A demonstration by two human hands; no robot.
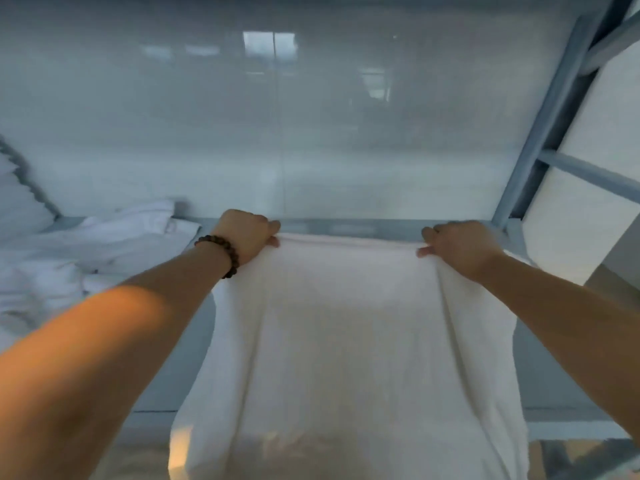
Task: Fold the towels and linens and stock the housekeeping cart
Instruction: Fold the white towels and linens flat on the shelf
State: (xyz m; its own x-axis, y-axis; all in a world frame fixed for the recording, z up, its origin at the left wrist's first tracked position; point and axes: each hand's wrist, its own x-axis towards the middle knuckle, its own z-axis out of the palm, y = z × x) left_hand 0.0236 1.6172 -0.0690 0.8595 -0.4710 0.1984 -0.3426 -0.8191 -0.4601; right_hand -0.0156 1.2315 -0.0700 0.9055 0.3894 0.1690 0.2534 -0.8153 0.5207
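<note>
Towel point(349, 323), white, spreads lengthwise over the grey counter point(554, 375), its near end dropping toward the camera. The left hand point(247, 235), with a bead bracelet point(221, 252) at the wrist, pinches its far left corner and the right hand point(460, 247) pinches the far right. Crumpled linens point(86, 251) lie to the left.

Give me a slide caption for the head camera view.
Left hand and right hand grip the far edge of a white towel over a grey surface, crumpled linens alongside.

towel point(346, 323): soft matt white cloth | wall panel point(242, 116): glossy, reflective | bracelet point(221, 252): dark beads, wood-like | frame point(540, 133): matt grey-painted metal
</note>
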